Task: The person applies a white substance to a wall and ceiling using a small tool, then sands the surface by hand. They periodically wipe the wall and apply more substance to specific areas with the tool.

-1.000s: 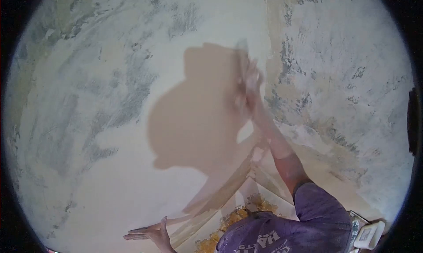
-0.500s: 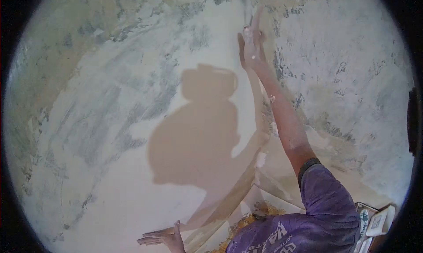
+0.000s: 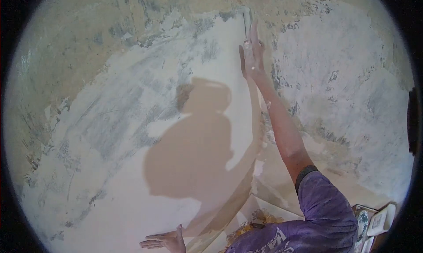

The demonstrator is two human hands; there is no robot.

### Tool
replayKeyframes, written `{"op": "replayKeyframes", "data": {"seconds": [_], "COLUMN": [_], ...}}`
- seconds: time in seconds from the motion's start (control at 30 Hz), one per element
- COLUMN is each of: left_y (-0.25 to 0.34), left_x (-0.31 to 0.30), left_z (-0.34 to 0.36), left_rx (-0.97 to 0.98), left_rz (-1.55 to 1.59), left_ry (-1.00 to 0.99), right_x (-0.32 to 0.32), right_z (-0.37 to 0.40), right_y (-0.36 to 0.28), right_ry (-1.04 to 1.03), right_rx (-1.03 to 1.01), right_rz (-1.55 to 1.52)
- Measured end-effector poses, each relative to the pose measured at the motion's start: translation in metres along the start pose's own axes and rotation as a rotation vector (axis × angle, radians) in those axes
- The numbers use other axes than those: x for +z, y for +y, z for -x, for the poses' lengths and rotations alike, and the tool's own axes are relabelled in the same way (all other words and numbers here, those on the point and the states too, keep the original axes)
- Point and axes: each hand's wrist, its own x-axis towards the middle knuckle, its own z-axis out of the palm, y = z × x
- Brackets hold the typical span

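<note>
My right hand [image 3: 253, 59] is raised high against the wall at top centre, its fingers closed round what looks like a scraper [image 3: 246, 23]. The scraper's thin blade edge shows above the fingers; its handle is hidden in my grip. Low in the view, my left hand [image 3: 166, 242] has its fingers apart and holds nothing, with the thumb pointing up. Around both hands lies the wall surface [image 3: 114, 173], smeared with pale plaster over grey patches.
A corner line runs below my raised arm, with ochre patches [image 3: 264, 217] near my purple shirt [image 3: 326, 200]. At the lower right sit a white container [image 3: 380, 221] and a tray [image 3: 362, 217]. A dark object [image 3: 413, 121] stands at the right edge.
The wall features and shadow appear lower, as the view has tilted up slightly. My right hand also sits a little lower in the frame, still gripping the tool. My left hand remains open.
</note>
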Motion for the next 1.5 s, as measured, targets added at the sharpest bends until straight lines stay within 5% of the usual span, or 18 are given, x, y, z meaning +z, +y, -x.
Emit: {"op": "replayKeyframes", "data": {"seconds": [0.1,0.2,0.3,0.37,0.47,0.67,0.73,0.8,0.93,1.13,1.27,1.37,1.47,1.5], "left_y": [-0.001,-0.005,-0.007,-0.002,0.005,0.011,0.014,0.022,0.026,0.044,0.045,0.044,0.038,0.034], "left_x": [-0.001,0.001,0.002,0.002,0.001,-0.012,-0.014,-0.02,-0.026,-0.067,-0.068,-0.073,-0.078,-0.078], "left_z": [-0.002,-0.001,0.0,-0.001,-0.001,-0.004,-0.005,-0.005,-0.005,0.0,0.021,0.034,0.045,0.048], "left_rx": [-0.007,-0.011,-0.005,-0.005,-0.012,-0.062,-0.112,-0.158,-0.112,-0.102,-0.1,-0.12,-0.107,-0.097], "left_rz": [0.004,0.0,-0.014,-0.007,0.002,0.035,0.035,0.026,-0.024,0.191,0.204,0.284,0.357,0.373], "left_ry": [-0.013,-0.015,0.006,0.009,0.014,-0.062,-0.098,-0.129,-0.13,-0.173,-0.072,-0.053,-0.051,-0.049], "right_x": [-0.016,-0.015,-0.013,-0.01,0.001,0.003,0.008,0.016,0.03,0.06,0.067,0.069,0.096,0.095], "right_z": [-0.023,0.002,0.004,0.007,0.031,0.108,0.11,0.128,0.172,0.184,0.211,0.196,0.197,0.209], "right_y": [-0.038,0.021,0.037,0.009,-0.038,-0.082,-0.1,-0.113,-0.152,-0.173,-0.198,-0.211,-0.234,-0.249], "right_ry": [-0.046,-0.037,0.018,0.049,0.049,-0.39,-0.208,-0.215,-0.39,-0.063,-0.269,-0.147,-0.009,-0.149], "right_rx": [-0.014,0.553,0.604,0.439,0.066,-0.309,0.218,0.391,-0.09,0.118,-0.187,0.095,0.085,-0.06], "right_rz": [0.249,0.202,0.295,0.169,0.406,0.581,0.2,0.002,0.134,-0.061,0.034,0.006,-0.145,-0.166]}}
